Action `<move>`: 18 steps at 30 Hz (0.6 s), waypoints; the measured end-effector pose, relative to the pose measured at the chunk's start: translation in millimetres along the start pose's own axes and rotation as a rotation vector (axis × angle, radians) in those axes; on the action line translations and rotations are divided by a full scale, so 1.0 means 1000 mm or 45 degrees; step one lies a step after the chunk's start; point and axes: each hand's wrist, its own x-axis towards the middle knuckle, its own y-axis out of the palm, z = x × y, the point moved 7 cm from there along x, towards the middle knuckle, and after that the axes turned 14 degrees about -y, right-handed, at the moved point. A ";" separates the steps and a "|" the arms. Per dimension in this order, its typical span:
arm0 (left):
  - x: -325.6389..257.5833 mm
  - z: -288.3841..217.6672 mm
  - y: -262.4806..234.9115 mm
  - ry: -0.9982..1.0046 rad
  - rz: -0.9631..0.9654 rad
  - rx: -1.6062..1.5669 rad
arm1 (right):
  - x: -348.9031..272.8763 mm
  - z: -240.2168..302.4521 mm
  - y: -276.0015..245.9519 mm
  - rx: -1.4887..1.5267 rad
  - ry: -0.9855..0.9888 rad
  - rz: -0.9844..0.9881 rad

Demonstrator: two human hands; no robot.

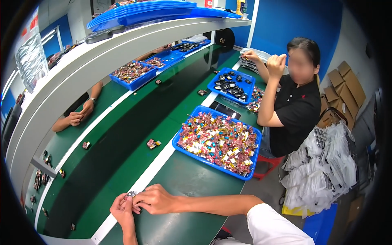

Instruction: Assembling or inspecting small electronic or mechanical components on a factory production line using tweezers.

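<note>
Over the near edge of the green bench, close to the white strip, my left hand (121, 208) pinches a small dark part with a pale shiny spot (131, 194); its exact kind is too small to make out. My right hand (156, 199) comes in from the right with its fingers closed against the same part, touching my left fingertips. Beyond my hands, a blue tray (175, 141) is heaped with small wired pieces in red, white, yellow and blue. On the green belt lies a small wired assembly (152, 143).
A co-worker (296, 98) sits at the right with both hands raised. Another person's hands (81, 113) work across the belt. A blue tray of black parts (232, 85) stands farther back. A white shelf (53, 96) arches over the left side. Bagged goods (322, 163) sit at right.
</note>
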 end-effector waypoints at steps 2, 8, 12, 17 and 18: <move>0.000 -0.001 -0.001 0.015 -0.002 0.007 | 0.004 0.003 -0.003 -0.009 -0.003 -0.017; -0.001 -0.008 -0.004 0.055 -0.060 -0.037 | 0.011 0.005 -0.007 -0.008 -0.027 -0.072; 0.000 -0.007 -0.018 0.076 -0.236 -0.113 | 0.010 0.004 -0.008 -0.025 -0.002 -0.129; 0.008 -0.011 -0.040 0.139 -0.362 -0.116 | 0.009 0.001 -0.010 -0.023 0.047 -0.123; 0.014 -0.014 -0.050 0.166 -0.415 -0.099 | 0.007 -0.002 -0.009 -0.007 0.094 -0.093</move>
